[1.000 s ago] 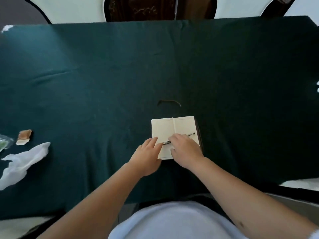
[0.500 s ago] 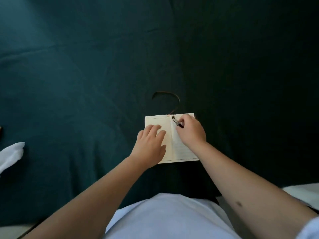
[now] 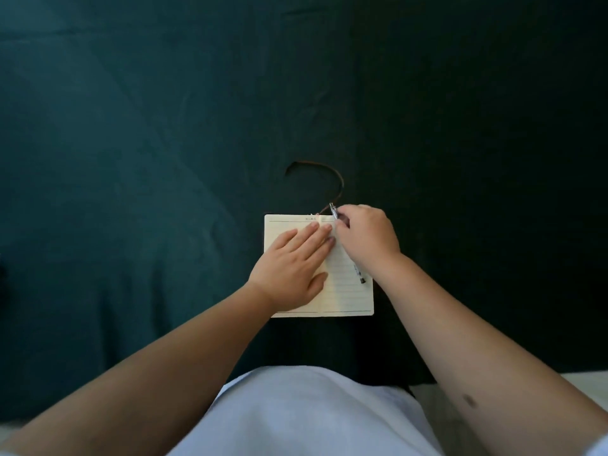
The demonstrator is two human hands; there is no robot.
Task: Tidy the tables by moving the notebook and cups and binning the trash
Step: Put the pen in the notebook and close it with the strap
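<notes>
Dark green cloth, matte and softly creased, covers the table (image 3: 164, 159) on all sides of both hands. One table visible.

White-fabric torso of the person (image 3: 306, 413) fills the lower centre, below the two bare forearms.

One notebook (image 3: 348, 291), rectangular, cream paper, lies open and flat on the cloth directly under both hands. Right page ruled with fine horizontal lines; left page mostly covered. Corners slightly rounded.

Left hand (image 3: 292, 268): fingers straight and together, palm down, pressing flat on the left page, fingertips reaching the centre fold near the top edge.

Right hand (image 3: 368, 238): fingers curled, gripping one pen (image 3: 334, 212) over the top of the right page. Pen slim, part clear and part dark; one end shows just beyond the knuckles at the notebook's top edge, the other end shows below the wrist over the ruled page.

The hands touch or nearly touch at the fold; I cannot tell which.

One thin brown ribbon (image 3: 329, 172), a bookmark strip, curls in a hook shape on the cloth just beyond the right hand, running back to the notebook's top edge.
</notes>
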